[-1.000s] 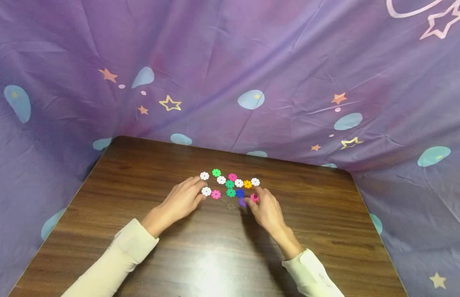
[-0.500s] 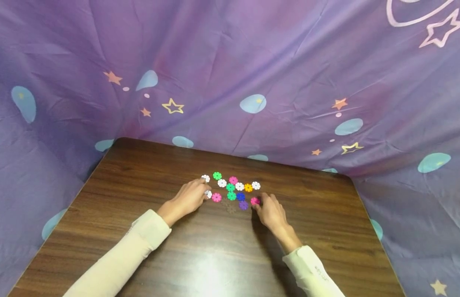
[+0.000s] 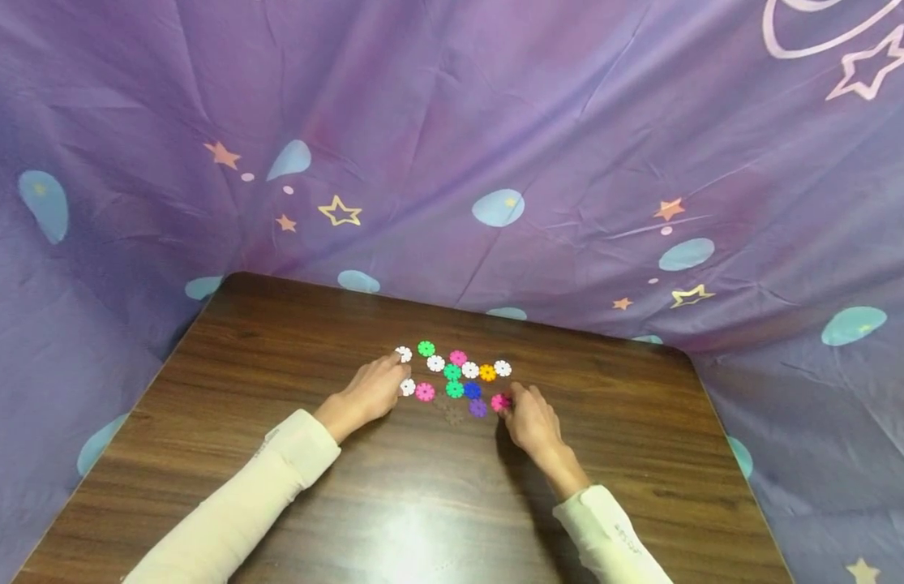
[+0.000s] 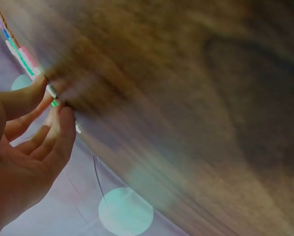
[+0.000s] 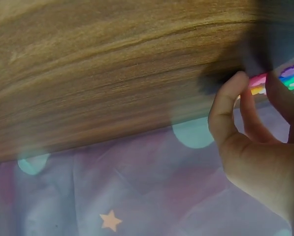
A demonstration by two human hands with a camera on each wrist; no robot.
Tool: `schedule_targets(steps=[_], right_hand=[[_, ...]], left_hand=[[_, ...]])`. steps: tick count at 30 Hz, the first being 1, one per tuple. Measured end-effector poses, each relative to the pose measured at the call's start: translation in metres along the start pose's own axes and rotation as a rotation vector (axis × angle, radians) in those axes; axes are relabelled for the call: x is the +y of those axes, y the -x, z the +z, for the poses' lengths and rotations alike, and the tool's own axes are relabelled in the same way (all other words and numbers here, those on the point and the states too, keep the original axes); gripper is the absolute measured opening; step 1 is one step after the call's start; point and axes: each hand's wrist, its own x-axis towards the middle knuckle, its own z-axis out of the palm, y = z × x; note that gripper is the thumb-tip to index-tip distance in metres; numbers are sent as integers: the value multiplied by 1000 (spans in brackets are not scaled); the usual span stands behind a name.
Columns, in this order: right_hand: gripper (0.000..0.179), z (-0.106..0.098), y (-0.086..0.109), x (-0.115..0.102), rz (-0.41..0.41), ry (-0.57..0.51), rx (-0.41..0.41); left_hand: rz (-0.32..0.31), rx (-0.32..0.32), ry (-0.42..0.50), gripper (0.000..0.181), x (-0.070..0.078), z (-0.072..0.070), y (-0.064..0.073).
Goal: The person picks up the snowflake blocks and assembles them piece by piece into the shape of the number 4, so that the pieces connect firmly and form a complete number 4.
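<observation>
Flat flower-shaped plastic discs lie grouped on the wooden table. My left hand (image 3: 371, 385) is at the group's left end, thumb and fingertips at either side of a white flower disc (image 3: 408, 388). Its fingers also reach the edge of another white flower disc (image 3: 404, 354) farther back. In the left wrist view a white edge (image 4: 51, 91) shows between thumb and fingers. At the right end my right hand (image 3: 533, 418) pinches a pink flower disc (image 3: 499, 402), whose right side is partly hidden by the fingers. A purple flower disc (image 3: 478, 407) lies just left of it.
Between the hands lie green (image 3: 455, 389), blue (image 3: 473, 391), orange (image 3: 487, 372) and other flower discs. Brown discs (image 3: 453, 415), hard to see against the wood, lie nearest the person. A purple curtain (image 3: 422, 162) hangs behind the table (image 3: 313, 316).
My left hand has moved right, over the edges of the white discs. My right hand has drawn away from the purple disc; the pink disc, tilted before, now lies flatter. The view has shifted slightly.
</observation>
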Motion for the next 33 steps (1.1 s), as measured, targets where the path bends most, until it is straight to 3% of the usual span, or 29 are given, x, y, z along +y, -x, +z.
schedule_targets(steps=[11,18,24,27,33], right_hand=[[25,-9,-2,-4,9,-42,-148],[27,-10,-2,-3,17,-72,-191],[24,-9,1,0,46,-202,-215],[23,-11,4,-2,61,-261,-211],[23,-23,10,-15,60,-306,-187]], left_hand=[[-46,-94,86,37,2,-4,0],[-62,-108,65,24,2,-5,0],[-122,-137,211,22,2,-2,7],[-138,-119,304,19,2,0,11],[-175,-9,453,17,3,-5,19]])
